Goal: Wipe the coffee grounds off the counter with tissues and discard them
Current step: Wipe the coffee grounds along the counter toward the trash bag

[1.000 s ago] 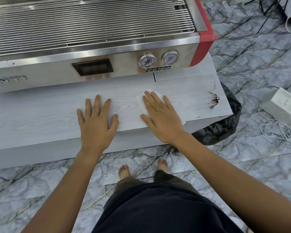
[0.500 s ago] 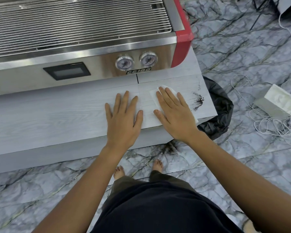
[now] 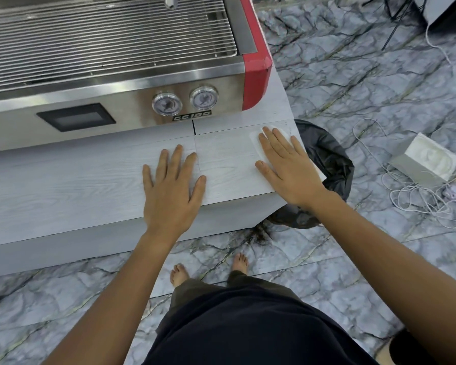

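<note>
**White tissue at the desk's far corner, grounds about to go over the edge**

White tissue (image 3: 258, 143) is lying flat under my right hand (image 3: 287, 167), and I'm pressing it against the pale wood-grain desk (image 3: 90, 185) right at the right-hand corner, just in front of the espresso machine (image 3: 116, 75). My right fingers (image 3: 270, 143) are spread flat on top of the tissue, pinning it rather than pinching it. My left hand (image 3: 171, 191) is resting palm-down on the bare desk, fingers splayed wide, holding nothing.

I'm seeing no dark grounds on the open desk surface, so the wiping looks nearly finished; whatever remains is hidden under my palm. Some dark spill is sitting on the floor (image 3: 353, 88) below the corner. Still to come, I'd say: bunching the tissue and dropping it into the black bin bag (image 3: 332, 159) waiting just beside the corner. Only one thin, crisp edge is peeking out past my fingers.
</note>
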